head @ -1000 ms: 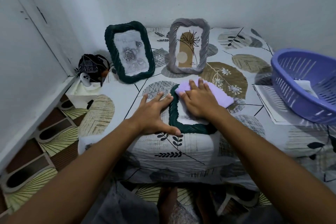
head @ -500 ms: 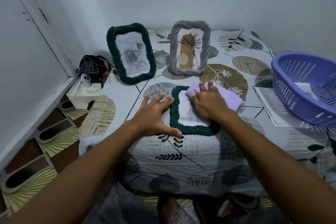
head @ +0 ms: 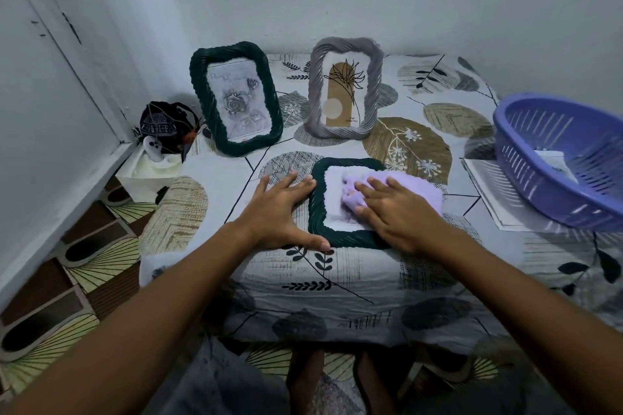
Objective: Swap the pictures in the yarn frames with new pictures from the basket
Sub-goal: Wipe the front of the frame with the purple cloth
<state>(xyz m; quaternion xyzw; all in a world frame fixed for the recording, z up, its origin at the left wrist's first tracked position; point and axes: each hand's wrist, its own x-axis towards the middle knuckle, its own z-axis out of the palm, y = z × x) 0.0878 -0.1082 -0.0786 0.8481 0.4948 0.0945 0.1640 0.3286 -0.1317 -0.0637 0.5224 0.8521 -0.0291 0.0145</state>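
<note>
A dark green yarn frame [head: 318, 209] lies flat near the table's front edge. My left hand [head: 279, 212] rests flat on the cloth with its fingers spread, pressed against the frame's left side. My right hand [head: 394, 209] presses a lilac cloth [head: 418, 190] onto the frame's pane, fingers on top of it. Two more frames stand upright at the back: a dark green one [head: 236, 98] with a grey rose drawing and a grey one [head: 347, 87] with a tan plant picture. A purple basket [head: 566, 158] at the right holds white paper [head: 553, 162].
The table wears a leaf-patterned sheet [head: 337, 280]. A plastic sleeve with paper [head: 488, 192] lies under the basket. At the left corner a dark bundle [head: 165, 125] sits on a white box [head: 148, 172]. Walls close in on the left and behind. Patterned floor lies below left.
My right hand has slid the lilac cloth down and inward over the flat frame's pane, bunching it. My left hand stays against the frame's left side.
</note>
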